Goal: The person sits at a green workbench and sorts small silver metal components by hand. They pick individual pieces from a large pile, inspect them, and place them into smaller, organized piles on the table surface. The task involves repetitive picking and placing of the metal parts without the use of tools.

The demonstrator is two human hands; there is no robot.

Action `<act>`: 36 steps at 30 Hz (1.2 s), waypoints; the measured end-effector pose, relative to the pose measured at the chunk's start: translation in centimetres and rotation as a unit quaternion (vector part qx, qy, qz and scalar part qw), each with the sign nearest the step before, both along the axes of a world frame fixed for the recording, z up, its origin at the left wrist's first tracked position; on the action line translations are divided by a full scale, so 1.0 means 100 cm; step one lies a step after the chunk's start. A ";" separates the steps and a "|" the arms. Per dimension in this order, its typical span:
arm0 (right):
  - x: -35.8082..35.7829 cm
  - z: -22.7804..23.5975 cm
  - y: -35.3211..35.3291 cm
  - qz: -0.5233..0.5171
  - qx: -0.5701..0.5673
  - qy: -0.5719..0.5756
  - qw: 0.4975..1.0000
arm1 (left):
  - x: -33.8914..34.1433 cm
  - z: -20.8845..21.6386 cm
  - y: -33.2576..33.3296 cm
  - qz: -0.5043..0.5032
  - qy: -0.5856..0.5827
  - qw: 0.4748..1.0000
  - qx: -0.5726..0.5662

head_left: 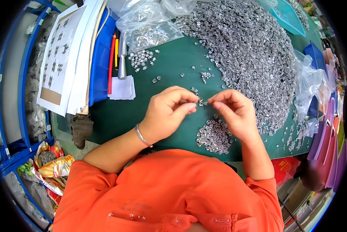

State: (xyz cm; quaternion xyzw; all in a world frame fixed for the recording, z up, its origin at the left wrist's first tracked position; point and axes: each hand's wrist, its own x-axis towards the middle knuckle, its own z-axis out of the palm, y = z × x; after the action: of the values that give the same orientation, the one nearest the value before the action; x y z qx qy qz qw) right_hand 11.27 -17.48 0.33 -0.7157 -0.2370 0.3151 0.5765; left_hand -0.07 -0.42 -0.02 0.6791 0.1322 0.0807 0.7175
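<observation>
My left hand, with a silver bangle on its wrist, holds thumb and fingers together in a pinch. Facing it, my right hand has its thumb and forefinger drawn close. What either pinch holds is too small to make out. Several small silver metal pieces lie or hang in the narrow gap between the fingertips. Below my right hand a small heap of similar metal pieces rests on the green tabletop.
A large mound of small grey metal pieces covers the back right. Rounder silver beads lie beside a clear plastic bag. Left stand a blue tray, a red pencil, a metal-tipped tool and white paper.
</observation>
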 end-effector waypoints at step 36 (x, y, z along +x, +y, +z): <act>0.019 -0.011 0.127 0.154 0.031 -0.099 0.983 | -0.043 -0.001 0.073 0.200 -0.019 0.900 -0.388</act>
State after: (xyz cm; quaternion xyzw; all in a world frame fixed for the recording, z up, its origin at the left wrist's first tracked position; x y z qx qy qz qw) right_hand 13.17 -4.80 -0.76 -0.6801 -0.4100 0.3197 0.5169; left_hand -4.41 6.83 -0.10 0.3048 0.2725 0.1783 0.8950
